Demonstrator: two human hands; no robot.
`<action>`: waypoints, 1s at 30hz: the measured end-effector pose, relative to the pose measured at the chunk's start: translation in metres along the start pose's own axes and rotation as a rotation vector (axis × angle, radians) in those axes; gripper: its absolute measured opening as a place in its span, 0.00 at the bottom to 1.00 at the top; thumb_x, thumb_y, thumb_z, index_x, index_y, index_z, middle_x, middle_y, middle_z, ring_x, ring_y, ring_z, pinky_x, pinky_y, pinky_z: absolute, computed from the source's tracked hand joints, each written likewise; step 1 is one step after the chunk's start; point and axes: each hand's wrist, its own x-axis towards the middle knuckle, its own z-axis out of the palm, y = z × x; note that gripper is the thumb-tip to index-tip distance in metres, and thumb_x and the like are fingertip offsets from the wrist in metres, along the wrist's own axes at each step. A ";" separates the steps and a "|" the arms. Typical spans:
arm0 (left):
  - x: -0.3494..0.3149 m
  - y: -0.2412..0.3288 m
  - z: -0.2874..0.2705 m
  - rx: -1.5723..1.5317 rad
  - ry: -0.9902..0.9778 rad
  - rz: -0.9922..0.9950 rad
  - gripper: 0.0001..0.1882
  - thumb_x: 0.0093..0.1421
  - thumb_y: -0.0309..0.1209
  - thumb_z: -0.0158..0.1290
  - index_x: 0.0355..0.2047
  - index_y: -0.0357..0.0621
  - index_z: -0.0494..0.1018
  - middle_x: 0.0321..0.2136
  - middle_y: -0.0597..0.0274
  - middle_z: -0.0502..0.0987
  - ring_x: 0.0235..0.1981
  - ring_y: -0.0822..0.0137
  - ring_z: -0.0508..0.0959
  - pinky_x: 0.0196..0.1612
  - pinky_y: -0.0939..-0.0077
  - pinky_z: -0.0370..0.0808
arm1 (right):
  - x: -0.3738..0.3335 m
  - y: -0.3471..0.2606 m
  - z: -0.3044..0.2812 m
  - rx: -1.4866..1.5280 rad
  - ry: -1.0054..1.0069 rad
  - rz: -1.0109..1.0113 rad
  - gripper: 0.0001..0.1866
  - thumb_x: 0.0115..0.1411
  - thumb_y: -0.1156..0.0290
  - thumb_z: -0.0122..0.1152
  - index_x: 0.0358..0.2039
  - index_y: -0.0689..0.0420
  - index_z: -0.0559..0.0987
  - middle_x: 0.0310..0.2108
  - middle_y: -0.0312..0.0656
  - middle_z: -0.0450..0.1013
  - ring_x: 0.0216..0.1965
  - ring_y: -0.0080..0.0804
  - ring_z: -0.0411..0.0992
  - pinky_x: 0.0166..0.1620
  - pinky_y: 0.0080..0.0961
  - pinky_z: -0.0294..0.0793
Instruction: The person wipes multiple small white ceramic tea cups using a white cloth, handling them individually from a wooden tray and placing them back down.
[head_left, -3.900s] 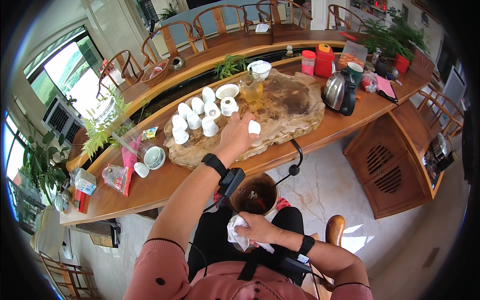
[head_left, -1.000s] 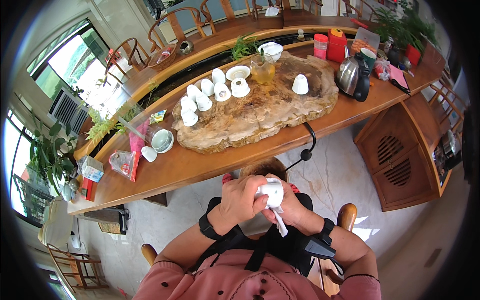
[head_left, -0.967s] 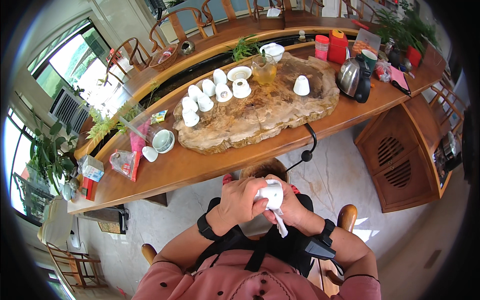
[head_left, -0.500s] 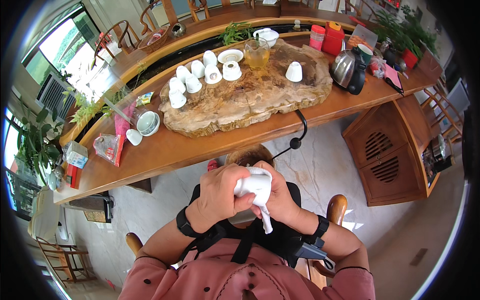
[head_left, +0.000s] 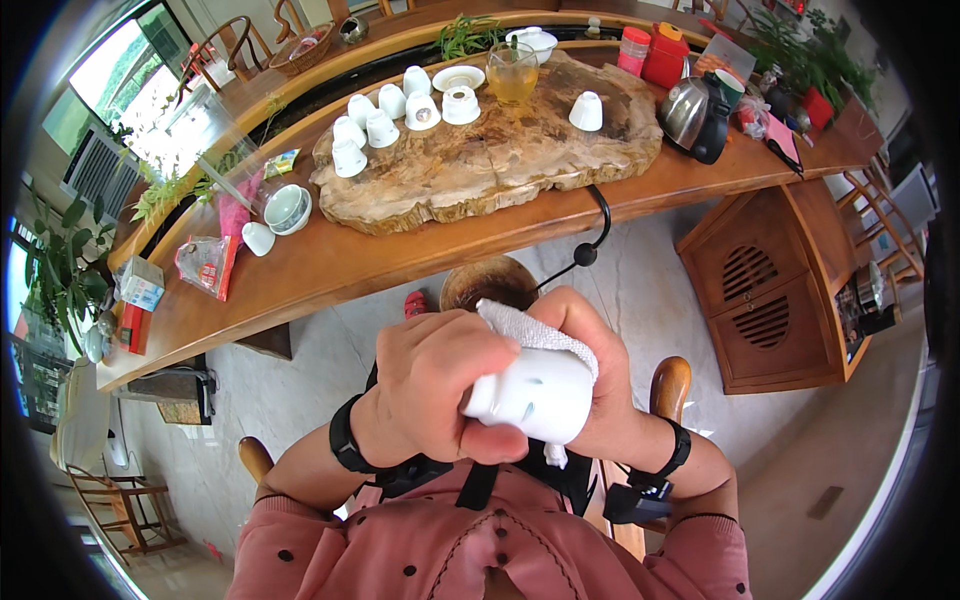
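Observation:
My left hand (head_left: 430, 380) is closed around the narrow end of a small white porcelain cup (head_left: 535, 395) with faint blue-green marks, lying on its side in front of my chest. A white towelling cloth (head_left: 535, 332) runs over the cup's wide end, and a tail of it hangs below. My right hand (head_left: 600, 365) grips the cloth against that end; some of its fingers are hidden behind the cup. Beyond, on a rough wooden slab (head_left: 540, 150), several similar white cups (head_left: 382, 128) stand upside down at the left, and a single white cup (head_left: 586, 112) stands farther right.
A glass pitcher of yellow tea (head_left: 513, 75) and a white saucer (head_left: 458, 78) sit at the slab's back. To the right are a steel kettle (head_left: 692, 118) and a red canister (head_left: 664, 58). Celadon bowls (head_left: 287, 208) and a snack bag (head_left: 207, 265) lie left. A bucket (head_left: 487, 280) stands below the table edge.
Both hands have come nearer to me with the cup and cloth. The cup has turned so that its blue-green marks show, and the cloth has shifted up over its wide end.

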 end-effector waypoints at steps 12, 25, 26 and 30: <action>-0.016 0.002 0.009 -0.025 0.082 -0.152 0.29 0.54 0.51 0.57 0.43 0.39 0.65 0.28 0.55 0.75 0.20 0.58 0.76 0.24 0.70 0.74 | -0.001 0.014 0.001 -0.332 0.013 -0.238 0.20 0.47 0.73 0.68 0.37 0.57 0.67 0.28 0.42 0.68 0.25 0.35 0.73 0.26 0.26 0.71; -0.027 0.002 0.000 -0.169 -0.032 -0.431 0.29 0.58 0.53 0.51 0.46 0.39 0.63 0.24 0.55 0.75 0.22 0.57 0.79 0.23 0.70 0.74 | -0.004 0.013 0.002 -0.742 -0.006 -0.451 0.22 0.43 0.76 0.67 0.39 0.58 0.69 0.32 0.45 0.72 0.24 0.41 0.74 0.24 0.29 0.72; -0.025 0.005 0.002 -0.093 -0.007 -0.339 0.24 0.60 0.47 0.50 0.45 0.39 0.64 0.23 0.55 0.75 0.21 0.56 0.78 0.23 0.70 0.74 | -0.006 0.015 -0.003 -0.767 -0.037 -0.520 0.24 0.42 0.75 0.68 0.40 0.58 0.69 0.33 0.46 0.72 0.24 0.39 0.74 0.23 0.28 0.72; -0.024 -0.002 0.007 0.014 0.055 -0.070 0.26 0.59 0.49 0.50 0.45 0.38 0.62 0.25 0.55 0.75 0.17 0.59 0.74 0.20 0.70 0.71 | -0.005 0.018 0.004 -0.451 -0.005 -0.343 0.21 0.45 0.72 0.69 0.38 0.56 0.69 0.32 0.44 0.72 0.26 0.42 0.75 0.26 0.29 0.72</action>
